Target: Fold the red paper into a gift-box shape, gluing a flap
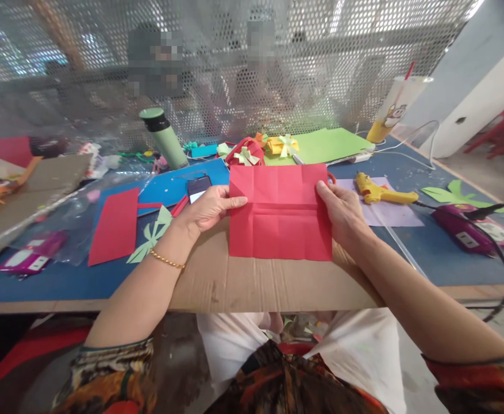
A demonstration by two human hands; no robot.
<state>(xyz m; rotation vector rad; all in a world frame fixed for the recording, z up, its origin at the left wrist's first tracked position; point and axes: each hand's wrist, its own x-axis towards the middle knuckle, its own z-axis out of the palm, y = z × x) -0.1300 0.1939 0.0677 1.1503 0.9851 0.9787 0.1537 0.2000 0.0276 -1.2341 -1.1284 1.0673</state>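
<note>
In the head view, the left hand (pixel 217 206) pinches the left edge of a creased red sheet (pixel 280 230) between thumb and fingers, and the right hand (pixel 342 208) grips its right edge the same way, thumb on top. The sheet is held open above brown cardboard (pixel 234 290) at the near edge of the blue surface (pixel 439 267). Beside the left hand lie a phone (pixel 199 185), pale green paper cutouts (pixel 152 234) and another red piece (pixel 114 226). Beyond the right hand, a yellow glue gun (pixel 385 192) rests on lilac paper (pixel 396 217). A green tumbler (pixel 165 138) and a drink cup (pixel 396 109) stand farther back.
</note>
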